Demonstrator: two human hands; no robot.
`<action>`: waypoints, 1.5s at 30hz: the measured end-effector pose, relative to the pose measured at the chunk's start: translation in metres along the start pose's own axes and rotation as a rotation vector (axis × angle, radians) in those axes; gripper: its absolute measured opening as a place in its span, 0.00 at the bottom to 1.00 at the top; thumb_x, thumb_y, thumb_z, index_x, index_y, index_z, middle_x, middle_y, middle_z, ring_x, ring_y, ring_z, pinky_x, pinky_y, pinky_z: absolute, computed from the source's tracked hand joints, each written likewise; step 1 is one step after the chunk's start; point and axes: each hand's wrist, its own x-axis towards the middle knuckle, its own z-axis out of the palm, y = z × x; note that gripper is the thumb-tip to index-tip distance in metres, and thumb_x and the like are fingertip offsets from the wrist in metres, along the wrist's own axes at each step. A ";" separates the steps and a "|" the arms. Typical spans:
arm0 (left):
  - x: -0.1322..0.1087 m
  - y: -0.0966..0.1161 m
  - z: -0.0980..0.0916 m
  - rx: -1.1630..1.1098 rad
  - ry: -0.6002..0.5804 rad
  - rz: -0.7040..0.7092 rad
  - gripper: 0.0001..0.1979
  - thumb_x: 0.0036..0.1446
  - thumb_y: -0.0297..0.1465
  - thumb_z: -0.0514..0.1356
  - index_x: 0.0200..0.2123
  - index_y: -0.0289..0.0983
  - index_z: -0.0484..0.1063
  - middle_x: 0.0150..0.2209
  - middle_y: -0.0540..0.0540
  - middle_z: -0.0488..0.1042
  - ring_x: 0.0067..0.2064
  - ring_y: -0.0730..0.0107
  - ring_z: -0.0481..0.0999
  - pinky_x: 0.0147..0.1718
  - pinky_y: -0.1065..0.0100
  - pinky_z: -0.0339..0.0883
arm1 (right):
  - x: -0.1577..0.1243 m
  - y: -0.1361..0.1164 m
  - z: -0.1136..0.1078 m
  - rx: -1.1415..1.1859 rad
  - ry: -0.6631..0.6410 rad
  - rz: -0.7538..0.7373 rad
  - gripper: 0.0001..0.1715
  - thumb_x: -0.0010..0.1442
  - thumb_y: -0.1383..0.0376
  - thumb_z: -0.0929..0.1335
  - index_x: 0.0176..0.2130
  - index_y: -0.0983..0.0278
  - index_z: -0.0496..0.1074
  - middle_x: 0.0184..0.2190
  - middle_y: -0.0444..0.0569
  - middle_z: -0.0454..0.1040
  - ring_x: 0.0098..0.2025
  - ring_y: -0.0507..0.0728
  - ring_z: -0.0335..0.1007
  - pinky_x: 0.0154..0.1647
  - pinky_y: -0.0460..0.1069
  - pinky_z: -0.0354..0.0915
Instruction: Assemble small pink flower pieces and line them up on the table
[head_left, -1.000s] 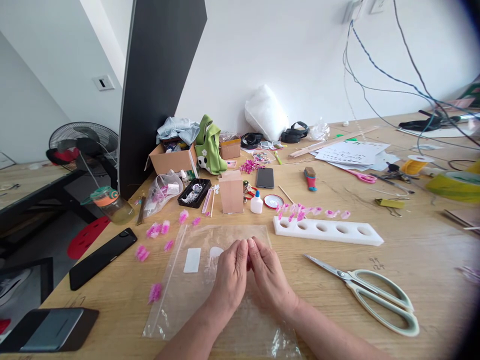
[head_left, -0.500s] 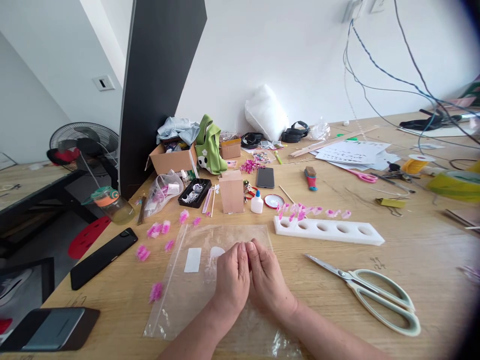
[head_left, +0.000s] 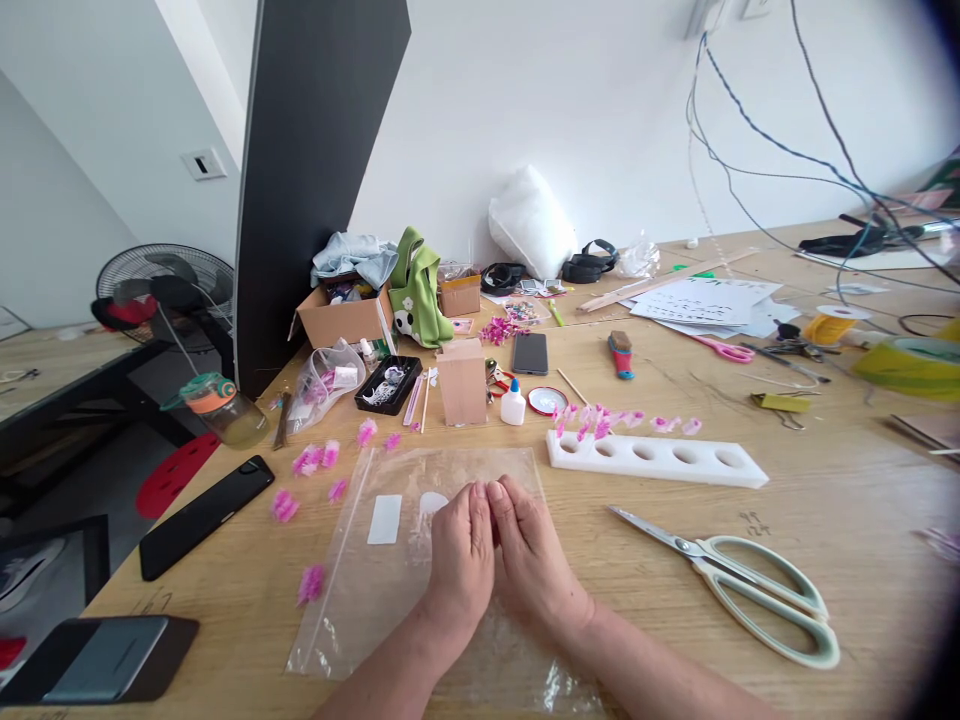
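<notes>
Head view: left hand (head_left: 461, 545) and right hand (head_left: 534, 550), drawn together, thumbs side by side, fingers curled inward; any object held between them cannot be told. Clear plastic bag (head_left: 358, 610), flat on table (head_left: 240, 630), beneath both. Pink tufts (head_left: 285, 506), several, left of the hands. Scissors (head_left: 701, 555), one pair, blades parted, right of them. White holed block (head_left: 664, 454), beyond, to the right.

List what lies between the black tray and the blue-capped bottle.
In the head view, left to right: thin sticks, small white pieces, a brown box, then a partly hidden tool beside the bottle.
</notes>
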 end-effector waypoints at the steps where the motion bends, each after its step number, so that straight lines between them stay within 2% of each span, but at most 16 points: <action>1: 0.000 -0.001 0.000 -0.008 0.011 -0.002 0.21 0.62 0.45 0.46 0.22 0.39 0.61 0.20 0.47 0.66 0.23 0.69 0.65 0.24 0.68 0.55 | 0.000 0.000 0.001 -0.019 0.004 -0.007 0.22 0.68 0.55 0.55 0.25 0.61 0.51 0.20 0.40 0.55 0.23 0.50 0.49 0.24 0.46 0.51; 6: -0.002 -0.002 0.001 -0.009 0.021 -0.003 0.22 0.61 0.47 0.45 0.22 0.40 0.61 0.20 0.47 0.67 0.23 0.69 0.65 0.24 0.67 0.55 | 0.001 -0.001 0.002 -0.064 0.024 -0.056 0.22 0.68 0.55 0.54 0.25 0.61 0.51 0.20 0.39 0.55 0.22 0.50 0.48 0.24 0.47 0.51; 14: -0.001 0.004 0.000 -0.001 -0.039 -0.006 0.23 0.63 0.45 0.43 0.20 0.39 0.58 0.17 0.50 0.63 0.20 0.73 0.62 0.23 0.70 0.53 | -0.001 -0.004 -0.005 0.150 -0.083 -0.009 0.24 0.68 0.53 0.52 0.25 0.62 0.55 0.22 0.41 0.58 0.26 0.50 0.55 0.28 0.45 0.57; 21: 0.001 -0.002 0.001 0.096 0.041 -0.003 0.20 0.62 0.44 0.45 0.23 0.39 0.61 0.21 0.46 0.68 0.24 0.68 0.67 0.25 0.68 0.55 | 0.000 0.002 0.003 0.086 -0.040 -0.008 0.20 0.68 0.55 0.56 0.26 0.61 0.52 0.22 0.39 0.55 0.24 0.50 0.49 0.25 0.46 0.52; 26: 0.000 -0.004 0.001 0.093 0.033 -0.013 0.20 0.61 0.44 0.46 0.22 0.40 0.60 0.20 0.46 0.67 0.23 0.68 0.65 0.25 0.67 0.54 | 0.000 0.003 0.004 0.039 -0.018 -0.053 0.20 0.68 0.57 0.55 0.25 0.61 0.51 0.21 0.39 0.55 0.24 0.50 0.48 0.25 0.46 0.51; 29: -0.001 0.000 0.000 0.032 0.011 -0.036 0.21 0.60 0.47 0.46 0.23 0.39 0.61 0.21 0.47 0.66 0.25 0.68 0.65 0.26 0.67 0.55 | 0.000 0.001 0.002 0.052 -0.018 -0.026 0.21 0.68 0.56 0.56 0.25 0.61 0.51 0.21 0.39 0.54 0.24 0.49 0.48 0.25 0.46 0.52; 32: 0.001 0.006 -0.002 -0.108 -0.047 -0.120 0.23 0.60 0.49 0.45 0.21 0.39 0.58 0.20 0.50 0.62 0.23 0.72 0.61 0.24 0.69 0.54 | 0.003 -0.003 0.001 0.125 -0.032 0.015 0.21 0.67 0.55 0.57 0.25 0.62 0.54 0.20 0.39 0.55 0.23 0.49 0.51 0.24 0.45 0.53; 36: 0.006 0.008 -0.004 -0.328 -0.104 -0.291 0.29 0.59 0.53 0.34 0.18 0.39 0.52 0.16 0.53 0.51 0.20 0.75 0.55 0.20 0.71 0.50 | 0.005 -0.008 0.000 0.274 -0.059 0.044 0.23 0.67 0.53 0.56 0.25 0.62 0.56 0.19 0.40 0.59 0.21 0.49 0.59 0.22 0.44 0.56; 38: 0.007 0.006 -0.004 -0.361 -0.112 -0.311 0.30 0.58 0.54 0.32 0.18 0.39 0.52 0.16 0.54 0.50 0.19 0.75 0.54 0.19 0.71 0.49 | 0.005 -0.009 0.000 0.271 -0.054 0.038 0.22 0.67 0.53 0.56 0.25 0.62 0.57 0.20 0.40 0.60 0.21 0.49 0.60 0.23 0.44 0.57; 43: 0.006 0.004 -0.003 -0.275 -0.079 -0.252 0.24 0.57 0.51 0.49 0.20 0.38 0.54 0.19 0.55 0.54 0.22 0.76 0.55 0.20 0.73 0.50 | 0.003 -0.009 -0.001 0.144 -0.034 0.024 0.22 0.67 0.54 0.58 0.25 0.62 0.56 0.20 0.40 0.60 0.23 0.49 0.57 0.23 0.43 0.55; 45: 0.005 0.004 -0.003 -0.279 -0.073 -0.234 0.22 0.57 0.49 0.52 0.22 0.38 0.56 0.20 0.54 0.56 0.23 0.76 0.56 0.21 0.73 0.50 | 0.003 -0.009 -0.002 0.134 -0.047 0.033 0.22 0.67 0.54 0.58 0.25 0.62 0.56 0.20 0.40 0.60 0.23 0.49 0.57 0.24 0.44 0.55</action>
